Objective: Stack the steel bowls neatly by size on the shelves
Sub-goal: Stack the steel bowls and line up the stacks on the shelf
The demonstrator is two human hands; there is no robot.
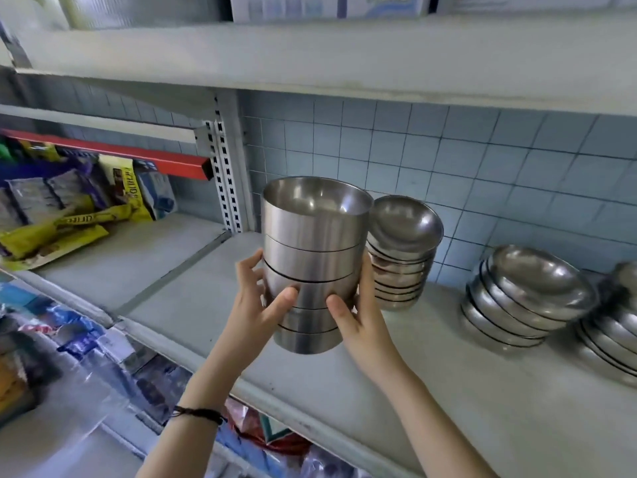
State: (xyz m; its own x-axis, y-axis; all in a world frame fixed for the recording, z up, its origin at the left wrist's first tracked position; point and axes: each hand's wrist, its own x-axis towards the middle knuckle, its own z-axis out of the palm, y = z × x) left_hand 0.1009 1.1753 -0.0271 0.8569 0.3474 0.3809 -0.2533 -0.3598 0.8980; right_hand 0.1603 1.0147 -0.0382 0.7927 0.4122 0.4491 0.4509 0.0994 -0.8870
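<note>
A tall stack of straight-sided steel bowls (312,250) stands on the grey shelf (431,381), near its front edge. My left hand (260,307) grips the stack's lower left side, thumb on the front. My right hand (358,315) grips the lower right side, its fingers hidden behind the stack. Right behind stands a stack of shallower steel bowls (401,250), leaning a little. Further right a slanted stack of wide steel bowls (527,298) rests on the shelf. Another bowl stack (613,326) is cut off by the right edge.
Packaged goods (69,208) lie on the neighbouring shelf section to the left, past a slotted upright post (224,174). An upper shelf (344,56) hangs overhead. A blue tiled wall (448,157) backs the shelf. More packets (103,346) sit on the lower shelf.
</note>
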